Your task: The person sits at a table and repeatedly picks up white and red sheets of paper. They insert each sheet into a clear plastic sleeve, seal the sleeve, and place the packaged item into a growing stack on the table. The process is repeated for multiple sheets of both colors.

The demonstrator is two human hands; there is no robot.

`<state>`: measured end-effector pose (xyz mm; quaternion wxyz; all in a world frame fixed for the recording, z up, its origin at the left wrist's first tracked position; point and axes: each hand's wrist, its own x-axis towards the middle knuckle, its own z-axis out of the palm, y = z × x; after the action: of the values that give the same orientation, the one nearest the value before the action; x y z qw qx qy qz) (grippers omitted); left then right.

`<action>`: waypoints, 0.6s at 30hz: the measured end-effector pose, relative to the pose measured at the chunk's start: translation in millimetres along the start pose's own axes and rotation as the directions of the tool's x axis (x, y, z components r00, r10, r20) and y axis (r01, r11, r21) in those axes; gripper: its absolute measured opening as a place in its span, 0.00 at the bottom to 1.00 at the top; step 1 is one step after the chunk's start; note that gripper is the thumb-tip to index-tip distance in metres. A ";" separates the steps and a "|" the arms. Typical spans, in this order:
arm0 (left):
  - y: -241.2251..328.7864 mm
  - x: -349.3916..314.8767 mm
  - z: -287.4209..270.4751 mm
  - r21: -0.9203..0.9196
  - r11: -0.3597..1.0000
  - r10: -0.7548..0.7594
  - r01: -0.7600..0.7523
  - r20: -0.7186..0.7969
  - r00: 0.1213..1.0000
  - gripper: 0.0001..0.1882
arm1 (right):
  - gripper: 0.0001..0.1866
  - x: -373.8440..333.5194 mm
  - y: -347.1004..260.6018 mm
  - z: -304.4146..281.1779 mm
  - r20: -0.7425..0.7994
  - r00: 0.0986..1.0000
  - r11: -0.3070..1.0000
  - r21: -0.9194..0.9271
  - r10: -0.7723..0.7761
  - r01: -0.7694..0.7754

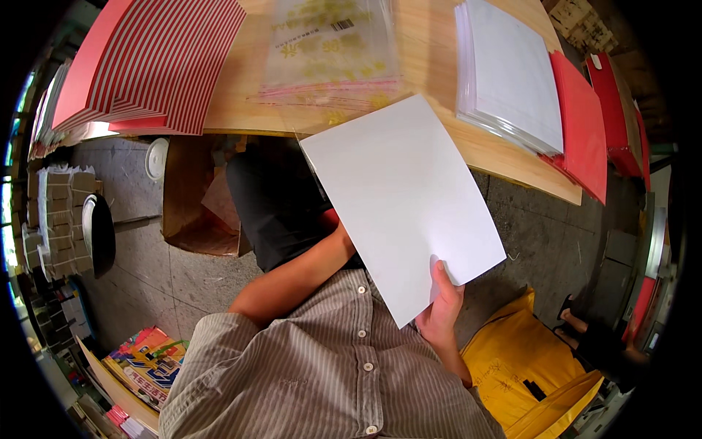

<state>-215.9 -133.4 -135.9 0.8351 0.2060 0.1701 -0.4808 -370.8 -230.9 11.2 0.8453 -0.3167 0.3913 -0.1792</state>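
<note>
A large white sheet (406, 197) is tilted above my lap, its far corner overlapping the table's front edge. At its lower right corner, my right hand (441, 307) grips it with the thumb flat on top and the fingers underneath. My left forearm (292, 278) reaches in behind the sheet's left edge. The sheet covers my left hand, so its fingers cannot be seen. A small red patch (329, 219) shows beside that wrist. Along the sheet's upper left edge runs a thin clear strip, like plastic film.
On the wooden table (241, 95) lie a tall red-and-white stack (157, 62), clear plastic bags (333, 44), white plastic-covered sheets (508, 66) and red folders (581, 117). Below are a cardboard box (186, 197), a yellow bag (526, 366), colourful printed booklets (146, 366) and tied bundles (66, 219).
</note>
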 end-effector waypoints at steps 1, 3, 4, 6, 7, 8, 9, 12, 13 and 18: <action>-4.2 -3.9 -0.6 0.023 1.000 -0.010 0.010 0.003 1.000 0.21 | 0.22 0.3 -0.1 1.0 0.005 1.000 1.000 -0.001 -0.002 0.002; -10.3 -11.0 -2.7 0.059 0.998 -0.023 0.023 0.008 1.000 0.21 | 0.22 2.1 1.7 4.7 -0.015 1.000 1.000 0.005 -0.009 0.009; -12.7 -13.3 -3.2 0.069 0.997 -0.031 0.030 0.013 0.999 0.22 | 0.23 3.0 2.4 7.0 -0.024 1.000 1.000 0.007 -0.012 0.012; -18.7 -14.9 -7.2 0.092 0.995 -0.030 0.027 0.026 0.999 0.22 | 0.22 7.6 8.0 6.9 -0.024 0.999 0.999 -0.028 -0.036 0.035; -21.4 -15.3 -9.9 0.104 0.994 -0.028 0.024 0.034 0.999 0.23 | 0.21 9.7 10.2 8.0 -0.023 0.999 0.998 -0.044 -0.048 0.047; -24.6 -15.8 -12.4 0.116 0.993 -0.026 0.021 0.041 0.999 0.23 | 0.21 11.8 11.3 12.5 -0.024 0.997 0.997 -0.035 -0.069 0.068; -26.5 -18.0 -7.8 0.133 0.991 -0.017 0.014 0.027 0.999 0.23 | 0.22 15.0 12.6 18.2 -0.029 0.995 0.996 -0.025 -0.091 0.090; -32.5 -25.3 3.7 0.135 0.990 0.021 -0.029 0.061 0.998 0.22 | 0.22 26.5 17.1 30.0 -0.017 0.994 0.994 -0.001 -0.112 0.112; -33.9 -27.5 5.9 0.101 0.993 0.043 -0.055 0.122 0.992 0.22 | 0.22 30.1 18.5 34.3 -0.006 0.994 0.994 0.006 -0.113 0.113; -29.8 -22.0 8.5 0.336 0.917 0.174 -0.213 0.141 0.975 0.25 | 0.21 42.9 20.7 59.8 0.020 0.989 0.989 0.035 -0.146 0.145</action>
<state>-251.7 -135.2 -123.4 0.8367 0.3404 0.0153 -0.4288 -296.3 -215.7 3.2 0.8394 -0.3323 0.3547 -0.2432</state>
